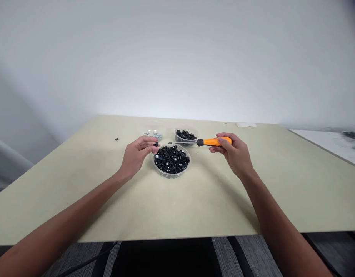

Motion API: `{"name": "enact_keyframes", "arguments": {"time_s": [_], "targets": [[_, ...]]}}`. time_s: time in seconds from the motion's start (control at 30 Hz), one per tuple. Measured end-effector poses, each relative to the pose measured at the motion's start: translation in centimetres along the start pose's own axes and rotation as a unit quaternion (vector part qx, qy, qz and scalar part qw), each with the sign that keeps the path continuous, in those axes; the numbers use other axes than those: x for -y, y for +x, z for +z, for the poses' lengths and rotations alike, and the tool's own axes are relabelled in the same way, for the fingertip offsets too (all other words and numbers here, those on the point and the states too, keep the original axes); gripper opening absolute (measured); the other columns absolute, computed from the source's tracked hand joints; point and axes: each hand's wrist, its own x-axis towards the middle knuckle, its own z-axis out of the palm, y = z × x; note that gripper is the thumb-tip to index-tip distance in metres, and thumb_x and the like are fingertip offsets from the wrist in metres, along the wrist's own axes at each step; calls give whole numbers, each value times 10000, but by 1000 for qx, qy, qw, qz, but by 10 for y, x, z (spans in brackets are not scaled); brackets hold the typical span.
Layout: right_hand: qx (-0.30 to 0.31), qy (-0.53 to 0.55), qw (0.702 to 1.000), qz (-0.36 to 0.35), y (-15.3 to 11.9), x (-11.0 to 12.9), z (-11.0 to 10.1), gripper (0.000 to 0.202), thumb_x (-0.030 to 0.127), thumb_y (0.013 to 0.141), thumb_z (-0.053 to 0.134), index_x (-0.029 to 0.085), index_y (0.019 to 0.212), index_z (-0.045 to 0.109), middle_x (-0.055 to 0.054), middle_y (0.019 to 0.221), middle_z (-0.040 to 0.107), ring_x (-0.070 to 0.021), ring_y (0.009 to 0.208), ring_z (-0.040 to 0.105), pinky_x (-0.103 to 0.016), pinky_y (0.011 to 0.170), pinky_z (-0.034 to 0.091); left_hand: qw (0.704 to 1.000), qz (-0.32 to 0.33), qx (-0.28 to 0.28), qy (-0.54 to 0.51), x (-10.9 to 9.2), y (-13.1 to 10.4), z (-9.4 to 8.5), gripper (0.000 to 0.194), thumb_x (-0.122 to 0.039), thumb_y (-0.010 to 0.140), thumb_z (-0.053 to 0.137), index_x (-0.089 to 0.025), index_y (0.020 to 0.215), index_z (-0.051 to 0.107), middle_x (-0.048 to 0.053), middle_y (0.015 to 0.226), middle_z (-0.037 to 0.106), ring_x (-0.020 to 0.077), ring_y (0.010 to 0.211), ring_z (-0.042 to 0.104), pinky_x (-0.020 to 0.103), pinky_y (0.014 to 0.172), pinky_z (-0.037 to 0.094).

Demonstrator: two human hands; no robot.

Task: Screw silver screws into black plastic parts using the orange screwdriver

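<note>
My right hand is closed around the orange handle of a screwdriver. The shaft points left, and its tip is a short way from my left hand. Between the thumb and fingers of that hand is a small black part, too small to name. Just below and to the right of those fingertips stands a round clear tub, full of small black pieces, some with a pale round spot. The screwdriver's shaft hangs above the tub's far side.
Behind stand a second clear tub with black pieces and a clear container with small silvery bits. One small dark piece lies on the table to the left. A white object lies near the wall.
</note>
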Motion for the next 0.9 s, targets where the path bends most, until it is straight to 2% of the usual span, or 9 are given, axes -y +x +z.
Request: {"name": "enact_keyframes", "arguments": {"time_s": [0.2,0.4,0.57,0.63,0.7,0.8,0.9], "targets": [[-86,-57,995,-2,-27,-16,-21,422,486,805,718,154,1054,640,-76,998,666,-183,749,717,-351,796,632,1000,3,9,10,-2,-3,2,194,-281,800,735,-183,967,729,51,827,730,195,781,679,355,796,547],[-95,26,994,48,-35,-37,-31,426,450,783,746,132,1036,618,-88,983,666,-193,771,719,-379,832,638,995,53,12,85,-1,-7,3,199,-322,787,756,-212,952,743,51,919,741,211,852,684,350,842,535],[-115,9,991,61,-35,-40,-27,434,460,788,739,127,1036,613,-98,981,668,-206,773,721,-364,789,644,987,90,26,133,4,-6,3,188,-361,816,735,-223,943,738,43,932,737,202,856,669,338,833,510],[-91,-50,992,66,-36,-43,-24,463,500,812,704,130,1075,610,-103,990,672,-211,781,718,-370,774,631,981,106,30,160,5,-6,3,168,-359,825,728,-236,939,737,32,941,733,193,857,659,319,800,497],[-47,-157,985,54,-38,-49,-21,465,524,844,655,144,1108,606,-95,978,676,-221,823,709,-394,799,603,976,117,42,181,5,-6,3,137,-344,835,720,-247,930,736,18,931,726,181,847,648,303,774,481],[37,-329,943,-11,-39,-58,-16,371,464,889,596,194,1144,603,-81,1058,659,-231,957,663,-422,881,547,970,128,57,199,6,-6,4,94,-320,842,710,-255,905,736,7,941,714,176,864,636,298,794,461],[117,-412,900,-83,-39,-65,-10,309,405,931,524,234,1183,579,-84,1220,585,-223,1053,609,-409,931,516,969,116,58,209,7,-5,4,83,-304,856,682,-268,897,745,6,971,708,185,896,628,305,799,449]]}}
